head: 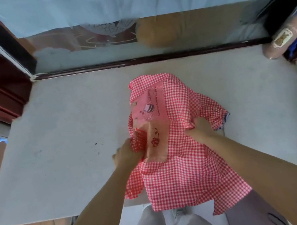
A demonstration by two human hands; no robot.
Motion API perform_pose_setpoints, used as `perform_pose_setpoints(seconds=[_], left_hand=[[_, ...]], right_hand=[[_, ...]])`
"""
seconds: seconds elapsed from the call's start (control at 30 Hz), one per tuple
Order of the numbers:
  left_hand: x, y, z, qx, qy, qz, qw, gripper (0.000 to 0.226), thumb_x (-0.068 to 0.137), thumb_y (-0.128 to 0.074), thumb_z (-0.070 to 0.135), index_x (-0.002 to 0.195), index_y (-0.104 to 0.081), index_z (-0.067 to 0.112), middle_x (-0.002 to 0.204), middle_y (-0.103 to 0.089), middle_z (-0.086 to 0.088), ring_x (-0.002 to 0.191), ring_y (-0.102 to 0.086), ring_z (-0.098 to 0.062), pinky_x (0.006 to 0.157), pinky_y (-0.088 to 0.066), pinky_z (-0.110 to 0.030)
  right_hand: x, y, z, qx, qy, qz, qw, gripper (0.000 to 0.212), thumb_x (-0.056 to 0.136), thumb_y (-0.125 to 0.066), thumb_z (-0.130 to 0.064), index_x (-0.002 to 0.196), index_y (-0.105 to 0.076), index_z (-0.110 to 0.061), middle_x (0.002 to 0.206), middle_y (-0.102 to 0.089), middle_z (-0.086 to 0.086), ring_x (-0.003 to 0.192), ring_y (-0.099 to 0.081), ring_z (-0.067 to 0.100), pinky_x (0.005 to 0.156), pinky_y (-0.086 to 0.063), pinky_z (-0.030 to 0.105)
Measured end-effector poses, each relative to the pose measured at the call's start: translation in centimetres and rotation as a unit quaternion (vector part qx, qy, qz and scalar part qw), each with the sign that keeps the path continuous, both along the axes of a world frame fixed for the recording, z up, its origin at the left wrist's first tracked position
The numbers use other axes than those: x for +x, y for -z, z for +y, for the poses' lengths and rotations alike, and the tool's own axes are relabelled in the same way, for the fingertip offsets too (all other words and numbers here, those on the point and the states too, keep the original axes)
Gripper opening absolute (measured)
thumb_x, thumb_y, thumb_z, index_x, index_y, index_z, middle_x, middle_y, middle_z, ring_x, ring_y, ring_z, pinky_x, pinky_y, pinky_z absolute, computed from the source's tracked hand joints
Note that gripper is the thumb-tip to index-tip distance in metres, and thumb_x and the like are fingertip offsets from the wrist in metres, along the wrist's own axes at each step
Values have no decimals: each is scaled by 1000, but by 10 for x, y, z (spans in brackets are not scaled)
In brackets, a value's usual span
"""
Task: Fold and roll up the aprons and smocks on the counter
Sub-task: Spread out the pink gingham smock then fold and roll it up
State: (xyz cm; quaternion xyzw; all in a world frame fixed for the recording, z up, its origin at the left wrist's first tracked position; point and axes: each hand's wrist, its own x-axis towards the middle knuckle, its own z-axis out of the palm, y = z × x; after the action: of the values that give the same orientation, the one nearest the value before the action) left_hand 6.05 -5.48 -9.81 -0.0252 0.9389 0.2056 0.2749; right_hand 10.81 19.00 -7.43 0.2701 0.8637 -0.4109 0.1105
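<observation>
As both hands close on it, the red-and-white checked smock (188,164) lies a little right of the middle of the surface (60,147), its lower hem spilling over the near edge. The left hand (127,153) grips a bunch of cloth at the smock's left side, fingers curled into it. The right hand (201,129) pinches a gathered fold just beside the short sleeve (210,109).

Thin, light cloth by the look of it: it puckers wherever fingers bite, so it should lift with no effort and keep no shape of its own. It looks soft and floppy, likely to slide a little on the smooth grey top, and not fragile at all. The best holds, one would judge, are seams and hems: shoulders, sleeve edges and bottom corners, where a pull flattens the cloth rather than crumpling it.

And the look of it: small gingham squares all over, a pink printed panel (153,109) down the front with a cartoon drawing and lettering too small to read, and dark striped trim at the cuff (223,122).
</observation>
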Motion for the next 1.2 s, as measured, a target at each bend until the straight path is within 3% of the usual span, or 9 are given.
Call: perform_pose_setpoints(seconds=[0.1, 0.23, 0.4, 0.53, 0.67, 0.73, 0.87, 1.03, 1.2], left_hand=[[-17, -20, -13, -12, -33, 143, 989, 22, 93, -50, 25, 101, -69, 19, 96, -72, -10, 98, -65, -32, 84, -42, -35], [-63, -43, -52, -15, -219, 253, 942, 26, 97, -41, 14, 114, -59, 8, 108, -64, -21, 102, -59, -40, 85, -41, -41], [-93, -33, -71, -85, -188, 123, 971, 47, 90, -56, 23, 134, -44, 11, 135, -39, -22, 125, -36, -39, 104, -29, -48], [-96, -22, -50, -91, -89, 127, 984, 74, 79, -72, 40, 140, -36, 15, 147, -24, -16, 136, -22, -37, 113, -16, -49], [-101, -11, -31, 24, -11, 50, 998, 62, 86, -67, 43, 137, -48, 13, 143, -38, -17, 130, -38, -34, 110, -33, -46], [-102, -7, -28, 72, -3, -2, 997, 60, 89, -62, 47, 135, -50, 10, 137, -50, -16, 124, -49, -31, 105, -41, -44], [-103, -10, -24, 125, -53, -86, 987, 70, 96, -39, 59, 138, -46, 4, 138, -52, -18, 122, -52, -34, 104, -41, -43], [-102, -16, -8, 218, -186, -371, 883, 112, 77, -5, 88, 119, -60, -1, 118, -63, -23, 106, -62, -37, 88, -48, -43], [-100, -19, 32, 333, -195, -374, 843, 99, 80, -13, 86, 116, -61, 8, 106, -69, -16, 98, -64, -29, 90, -46, -41]], right_hand=[[-18, -4, -7, 38, 106, 167, 979, 15, 93, -54, -5, 90, -63, 7, 73, -60, 12, 66, -56, 23, 60, -42, 36], [-49, -24, 12, 64, 271, 284, 918, 24, 92, -50, -11, 109, -62, 0, 96, -66, 10, 86, -58, 22, 79, -47, 34], [-61, -23, 32, 146, 299, -17, 943, 76, 88, -65, -17, 149, -22, -7, 152, -29, 21, 137, -32, 39, 110, -28, 47], [-79, -23, -18, 229, 113, 220, 941, 85, 86, -54, -60, 150, -24, -12, 158, -20, 14, 146, -20, 32, 118, -21, 50], [-87, 11, -68, 272, -180, -6, 945, 121, 71, -57, -79, 155, 8, -21, 162, 8, 11, 147, 0, 43, 114, -16, 55], [-81, 33, -65, 284, -244, -62, 925, 98, 84, -66, -49, 156, -8, -15, 160, -15, 15, 139, -29, 43, 115, -27, 50], [-85, 15, -42, 112, 72, 116, 984, 28, 91, -55, -1, 117, -65, 2, 109, -68, 22, 101, -64, 35, 89, -42, 36], [-105, -41, -6, -198, 399, 330, 832, 34, 97, -44, -17, 129, -56, -17, 131, -59, 4, 118, -56, 19, 103, -44, 33], [-47, 1, -3, -24, 217, -104, 970, 42, 94, -49, -8, 136, -50, -2, 131, -58, 22, 122, -53, 38, 97, -45, 37]])
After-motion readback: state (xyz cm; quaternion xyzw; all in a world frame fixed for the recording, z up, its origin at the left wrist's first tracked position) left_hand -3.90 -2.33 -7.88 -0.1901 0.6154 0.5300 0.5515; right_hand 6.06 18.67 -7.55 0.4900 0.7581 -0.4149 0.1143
